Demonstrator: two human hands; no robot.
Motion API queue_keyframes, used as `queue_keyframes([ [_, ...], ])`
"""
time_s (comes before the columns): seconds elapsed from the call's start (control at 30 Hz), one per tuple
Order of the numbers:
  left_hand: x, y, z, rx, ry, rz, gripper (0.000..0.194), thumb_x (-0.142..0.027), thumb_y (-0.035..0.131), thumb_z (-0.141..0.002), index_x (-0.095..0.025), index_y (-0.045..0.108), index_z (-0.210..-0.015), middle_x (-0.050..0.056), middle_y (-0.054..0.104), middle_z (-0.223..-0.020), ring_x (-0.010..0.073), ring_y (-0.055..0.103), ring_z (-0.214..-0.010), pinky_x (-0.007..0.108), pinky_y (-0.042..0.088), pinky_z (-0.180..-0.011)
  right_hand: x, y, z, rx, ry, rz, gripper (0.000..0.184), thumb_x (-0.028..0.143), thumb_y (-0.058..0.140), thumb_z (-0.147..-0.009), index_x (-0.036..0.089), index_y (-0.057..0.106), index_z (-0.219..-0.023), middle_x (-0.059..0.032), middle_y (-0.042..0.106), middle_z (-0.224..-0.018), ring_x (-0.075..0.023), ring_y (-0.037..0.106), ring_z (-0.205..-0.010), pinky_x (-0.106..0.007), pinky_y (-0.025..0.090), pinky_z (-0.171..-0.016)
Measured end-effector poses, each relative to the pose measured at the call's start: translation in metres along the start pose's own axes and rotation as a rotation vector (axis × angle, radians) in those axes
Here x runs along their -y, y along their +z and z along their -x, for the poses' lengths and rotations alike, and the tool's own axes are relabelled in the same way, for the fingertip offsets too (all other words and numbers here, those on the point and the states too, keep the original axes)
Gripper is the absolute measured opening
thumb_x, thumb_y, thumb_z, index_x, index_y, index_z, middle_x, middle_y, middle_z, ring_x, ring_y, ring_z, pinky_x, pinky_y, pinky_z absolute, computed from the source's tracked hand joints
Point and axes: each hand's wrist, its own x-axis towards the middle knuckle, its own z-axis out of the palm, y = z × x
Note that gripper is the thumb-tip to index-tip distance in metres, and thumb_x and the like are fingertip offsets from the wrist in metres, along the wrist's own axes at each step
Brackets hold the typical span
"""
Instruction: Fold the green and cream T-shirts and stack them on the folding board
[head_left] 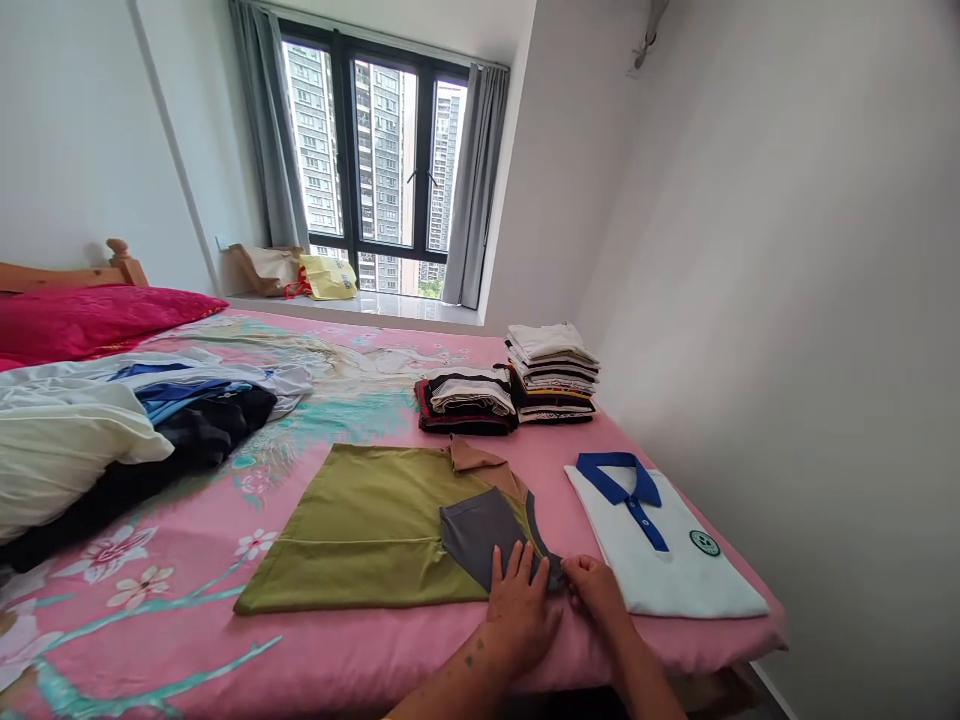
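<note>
Got an olive shirt laid out on a pink floral bed — left hand flat on its grey patch, fingers spread, right hand pinching the dark edge at the neck end. There's a folded white polo with a blue collar just to the right, two folded stacks farther back, and a messy clothes heap way over left.

A lane of pink bedsheet is running between the olive T-shirt and the white polo shirt, with the right hand plugging its near end and the tall folded stack blocking the far one. Heaped laundry is crowding the left, while the wall is hemming in the right.
</note>
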Motion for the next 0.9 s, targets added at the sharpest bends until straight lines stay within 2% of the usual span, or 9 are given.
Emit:
queue_keyframes([
  [0.1, 0.006, -0.015, 0.009, -0.037, 0.042, 0.023, 0.057, -0.054, 0.039, -0.086, -0.024, 0.044, -0.134, 0.013, 0.04, -0.142, 0.0282, 0.029, -0.135, 0.06, 0.014, -0.11, 0.0, 0.004, 0.003, -0.036, -0.015, -0.081, 0.02, 0.042, 0.05, -0.067, 0.022, 0.044, -0.066, 0.0068, 0.045, -0.046, -0.0101, 0.044, -0.034, -0.022, 0.033, -0.036],
  [0.2, 0.029, -0.039, 0.025, -0.117, 0.053, -0.053, 0.046, -0.041, 0.039, -0.089, -0.023, 0.047, -0.131, 0.009, 0.043, -0.141, 0.0251, 0.031, -0.134, 0.057, 0.017, -0.111, -0.002, 0.003, 0.006, -0.06, -0.009, -0.177, 0.025, 0.046, 0.05, -0.066, 0.022, 0.045, -0.071, 0.0074, 0.044, -0.047, -0.0105, 0.043, -0.034, -0.023, 0.032, -0.036],
  [0.3, 0.077, -0.071, 0.049, -0.172, 0.013, -0.18, 0.043, -0.033, 0.038, -0.09, -0.023, 0.047, -0.131, 0.007, 0.042, -0.142, 0.0233, 0.032, -0.134, 0.055, 0.019, -0.111, -0.001, -0.002, 0.009, -0.079, 0.008, -0.18, 0.024, 0.045, 0.049, -0.068, 0.022, 0.047, -0.072, 0.0057, 0.046, -0.049, -0.0122, 0.045, -0.037, -0.025, 0.034, -0.037],
  [0.4, 0.135, -0.106, 0.078, -0.206, -0.138, -0.279, 0.042, -0.035, 0.035, -0.091, -0.025, 0.049, -0.129, 0.006, 0.043, -0.141, 0.0229, 0.033, -0.133, 0.056, 0.017, -0.11, 0.015, 0.0, 0.018, -0.193, -0.097, 0.039, 0.023, 0.043, 0.045, -0.074, 0.022, 0.052, -0.078, -0.001, 0.058, -0.061, -0.0167, 0.056, -0.052, -0.028, 0.042, -0.047],
  [0.47, 0.17, -0.127, 0.098, -0.216, -0.252, -0.331, 0.043, -0.035, 0.034, -0.091, -0.024, 0.05, -0.129, 0.007, 0.043, -0.141, 0.0235, 0.033, -0.133, 0.057, 0.015, -0.11, 0.034, 0.013, 0.029, -0.251, -0.239, 0.191, 0.025, 0.044, 0.042, -0.079, 0.023, 0.055, -0.085, -0.0039, 0.064, -0.075, -0.019, 0.061, -0.066, -0.029, 0.046, -0.057],
  [0.57, 0.209, -0.15, 0.125, -0.162, -0.359, -0.384, 0.045, -0.034, 0.034, -0.089, -0.023, 0.049, -0.131, 0.006, 0.038, -0.143, 0.0235, 0.03, -0.135, 0.057, 0.011, -0.11, 0.063, 0.051, 0.045, -0.17, -0.479, 0.334, 0.023, 0.039, 0.039, -0.085, 0.025, 0.056, -0.09, -0.004, 0.065, -0.088, -0.0197, 0.062, -0.079, -0.03, 0.048, -0.068],
  [0.7, 0.237, -0.16, 0.154, -0.058, -0.461, -0.394, 0.051, -0.042, 0.033, -0.089, -0.027, 0.039, -0.137, 0.004, 0.031, -0.147, 0.0238, 0.025, -0.137, 0.058, 0.004, -0.11, 0.067, 0.102, 0.046, -0.017, -0.78, 0.498, 0.029, 0.028, 0.037, -0.085, 0.023, 0.06, -0.102, -0.0082, 0.063, -0.11, -0.0222, 0.057, -0.107, -0.037, 0.045, -0.093],
  [0.8, 0.245, -0.158, 0.167, -0.048, -0.513, -0.384, 0.057, -0.051, 0.031, -0.088, -0.028, 0.032, -0.14, 0.003, 0.027, -0.149, 0.024, 0.02, -0.138, 0.056, 0.001, -0.11, 0.045, 0.122, 0.036, 0.038, -0.817, 0.678, 0.042, 0.029, 0.038, -0.085, 0.017, 0.055, -0.122, -0.0101, 0.052, -0.13, -0.026, 0.043, -0.125, -0.045, 0.035, -0.106],
  [0.9, 0.246, -0.157, 0.17, -0.058, -0.516, -0.377, 0.058, -0.052, 0.03, -0.088, -0.028, 0.03, -0.141, 0.002, 0.026, -0.149, 0.0235, 0.018, -0.139, 0.055, 0.0, -0.11, 0.026, 0.126, 0.031, 0.05, -0.803, 0.786, 0.047, 0.031, 0.035, -0.088, 0.016, 0.048, -0.131, -0.0081, 0.042, -0.14, -0.0253, 0.033, -0.132, -0.047, 0.028, -0.11],
])
